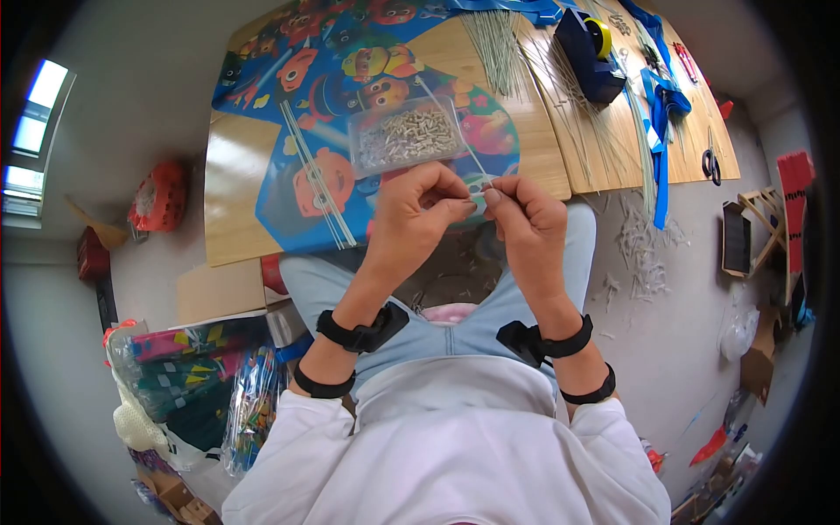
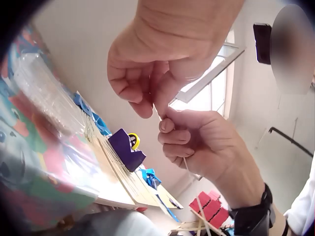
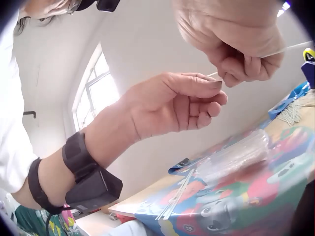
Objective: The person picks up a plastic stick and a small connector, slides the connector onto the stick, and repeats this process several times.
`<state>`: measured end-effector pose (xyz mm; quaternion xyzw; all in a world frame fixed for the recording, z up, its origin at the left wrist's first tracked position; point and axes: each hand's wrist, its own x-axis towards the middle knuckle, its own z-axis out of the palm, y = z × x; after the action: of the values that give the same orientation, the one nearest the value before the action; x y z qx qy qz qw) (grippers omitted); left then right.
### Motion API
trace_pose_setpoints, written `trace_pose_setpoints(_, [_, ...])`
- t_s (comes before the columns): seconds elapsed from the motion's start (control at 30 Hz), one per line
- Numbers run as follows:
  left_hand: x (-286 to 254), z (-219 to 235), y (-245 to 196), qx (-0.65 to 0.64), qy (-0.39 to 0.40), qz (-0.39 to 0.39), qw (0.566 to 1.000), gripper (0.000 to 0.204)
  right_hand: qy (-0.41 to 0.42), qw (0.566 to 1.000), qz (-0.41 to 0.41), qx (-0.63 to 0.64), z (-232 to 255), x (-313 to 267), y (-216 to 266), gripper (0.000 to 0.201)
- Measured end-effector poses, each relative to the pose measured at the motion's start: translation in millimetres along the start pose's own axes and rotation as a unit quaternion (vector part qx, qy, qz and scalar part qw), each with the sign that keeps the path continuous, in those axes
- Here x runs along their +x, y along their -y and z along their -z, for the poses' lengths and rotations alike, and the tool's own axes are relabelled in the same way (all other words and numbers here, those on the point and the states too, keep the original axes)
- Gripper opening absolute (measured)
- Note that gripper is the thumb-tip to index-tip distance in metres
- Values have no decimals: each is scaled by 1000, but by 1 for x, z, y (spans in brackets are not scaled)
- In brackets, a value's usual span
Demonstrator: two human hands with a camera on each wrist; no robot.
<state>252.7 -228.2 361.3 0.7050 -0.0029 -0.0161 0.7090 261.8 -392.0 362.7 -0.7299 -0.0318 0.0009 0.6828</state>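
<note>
In the head view a thin white stick (image 1: 455,128) slants down from beside the clear tray into the fingers of my right hand (image 1: 528,229), which pinches it near its lower end. My left hand (image 1: 413,219) pinches at that same end, fingertips almost touching the right ones. The right wrist view shows the left hand (image 3: 170,105) with thumb and forefinger together on the tip, the right hand (image 3: 234,39) curled round the stick. What small piece lies between the fingertips is hidden.
The clear tray (image 1: 407,136) holds many small pale pieces. Several white sticks (image 1: 317,179) lie left of it on the patterned sheet. A tape dispenser (image 1: 588,57), blue ribbon (image 1: 661,166), scissors (image 1: 711,164) and a bundle of sticks (image 1: 495,48) lie farther off.
</note>
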Motion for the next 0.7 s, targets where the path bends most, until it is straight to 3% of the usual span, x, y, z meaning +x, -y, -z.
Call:
trace_pose_setpoints(0.1, [-7, -5, 1, -87, -21, -11, 996, 7, 24, 995, -52, 77, 0, -2, 10, 8])
trace_pose_setpoints(0.2, [-11, -8, 2, -145, -29, -14, 989, 8, 21, 995, -61, 73, -6, -6, 15, 8])
trace_pose_setpoints(0.3, [-11, 0, 2, -207, -22, 52, 977, 9, 19, 999, 33, 11, -8, -8, 10, 4])
trace_pose_setpoints(0.4, [-10, 6, -1, -213, 3, 43, 976, 10, 36, 977, 192, -83, -6, -6, 7, 3])
trace_pose_setpoints(0.5, [-9, 13, -2, -210, 53, 68, 974, 12, 34, 968, 225, -108, -9, -5, 7, 6])
trace_pose_setpoints(0.7, [-12, 19, 5, -292, 45, 105, 949, 16, 17, 973, 206, -106, -1, -6, 4, 15])
